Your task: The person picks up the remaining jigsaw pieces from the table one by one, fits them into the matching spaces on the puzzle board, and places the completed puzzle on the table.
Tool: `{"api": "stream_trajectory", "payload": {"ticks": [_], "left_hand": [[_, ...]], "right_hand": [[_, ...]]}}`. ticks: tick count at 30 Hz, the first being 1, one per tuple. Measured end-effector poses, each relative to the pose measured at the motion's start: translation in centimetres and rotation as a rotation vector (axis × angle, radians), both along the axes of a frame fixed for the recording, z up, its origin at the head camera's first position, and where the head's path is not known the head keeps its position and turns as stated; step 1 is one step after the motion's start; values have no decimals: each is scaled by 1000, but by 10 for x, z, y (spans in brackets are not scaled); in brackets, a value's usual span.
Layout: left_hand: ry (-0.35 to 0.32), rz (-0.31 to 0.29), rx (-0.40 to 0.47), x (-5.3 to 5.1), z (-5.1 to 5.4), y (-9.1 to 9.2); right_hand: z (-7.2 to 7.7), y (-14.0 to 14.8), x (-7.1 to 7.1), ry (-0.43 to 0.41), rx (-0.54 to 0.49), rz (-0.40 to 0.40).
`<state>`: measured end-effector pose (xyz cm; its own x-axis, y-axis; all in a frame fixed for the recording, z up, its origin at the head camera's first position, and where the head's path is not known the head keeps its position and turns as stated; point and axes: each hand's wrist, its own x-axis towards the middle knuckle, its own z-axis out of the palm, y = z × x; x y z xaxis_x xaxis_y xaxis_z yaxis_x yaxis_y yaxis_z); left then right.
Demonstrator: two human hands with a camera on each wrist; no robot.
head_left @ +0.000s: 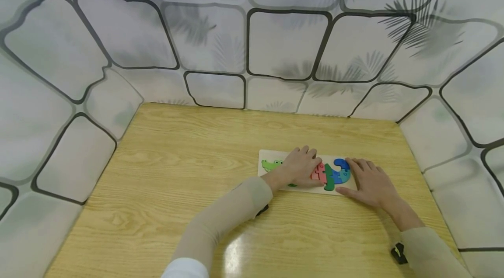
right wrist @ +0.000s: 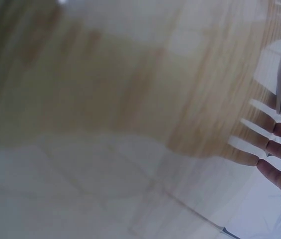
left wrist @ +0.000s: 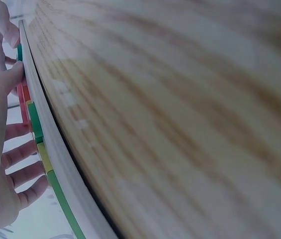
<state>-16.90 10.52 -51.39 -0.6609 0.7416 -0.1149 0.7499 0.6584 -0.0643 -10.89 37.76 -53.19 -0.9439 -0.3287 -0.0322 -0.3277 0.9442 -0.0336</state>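
Observation:
A pale wooden board (head_left: 262, 172) carries a crocodile jigsaw puzzle on the table. Its green head piece (head_left: 270, 165) shows at the left end, the red pieces (head_left: 320, 174) in the middle, and a green leg piece (head_left: 329, 178) beside the blue tail pieces (head_left: 344, 175). My left hand (head_left: 300, 168) lies over the middle pieces, fingers spread, hiding part of the body. In the left wrist view its fingertips touch the pieces along the board's edge (left wrist: 63, 144). At the board's right end is my right hand (head_left: 372, 186), fingers extended, index fingertip by the blue tail.
The wood-grain table (head_left: 177, 151) extends around the board. Patterned cloth-like walls (head_left: 216, 90) enclose it at the back and both sides. A black strap piece (head_left: 399, 253) hangs by the right sleeve.

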Motion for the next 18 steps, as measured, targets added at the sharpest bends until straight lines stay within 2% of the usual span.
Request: {"api": "stream_trajectory", "payload": {"ticks": [11, 18], "left_hand": [[15, -4, -11, 1, 1, 0], [-18, 5, 7, 2, 2, 0]], "right_hand": [[0, 0, 0, 7, -4, 0], [0, -1, 0, 16, 0, -3]]}}
